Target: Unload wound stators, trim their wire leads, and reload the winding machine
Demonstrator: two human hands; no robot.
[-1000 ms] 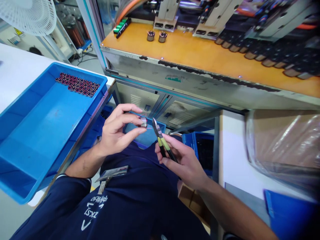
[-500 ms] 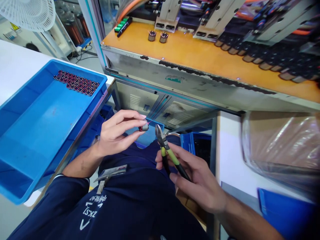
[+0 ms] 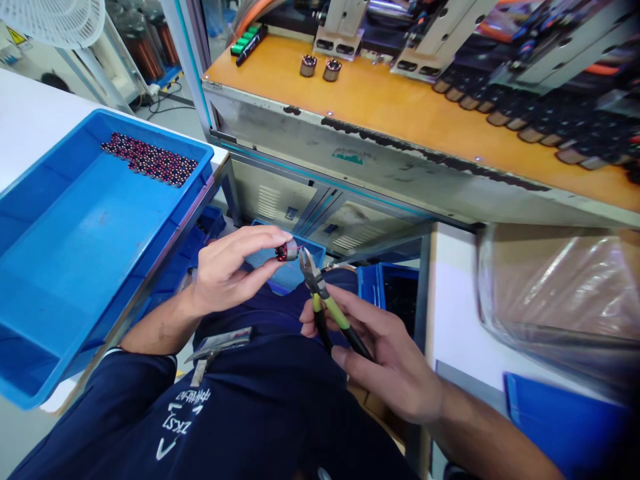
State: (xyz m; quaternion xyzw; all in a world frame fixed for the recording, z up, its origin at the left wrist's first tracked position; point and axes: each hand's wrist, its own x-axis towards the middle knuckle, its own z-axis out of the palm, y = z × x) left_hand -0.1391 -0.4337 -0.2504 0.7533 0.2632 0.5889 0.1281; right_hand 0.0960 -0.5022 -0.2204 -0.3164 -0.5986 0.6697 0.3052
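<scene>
While I watch through the head camera, the left hand [image 3: 230, 268] pinches a small wound core [image 3: 287, 251] at its fingertips, thumb and finger spread only as wide as the piece. The right hand [image 3: 387, 353] wraps around a pair of cutters [image 3: 317, 283] by the handles (green and black), which stand slightly apart. The core sits just beside the cutters' tips; a thin pinkish wire [image 3: 301, 249] reaches toward them, though I can't tell whether they touch it.

Metal-headed pliers [image 3: 317, 285], smooth plastic tray [image 3: 95, 233], matt cloth shirt [image 3: 260, 407], glossy plastic wrap [image 3: 565, 280]
</scene>
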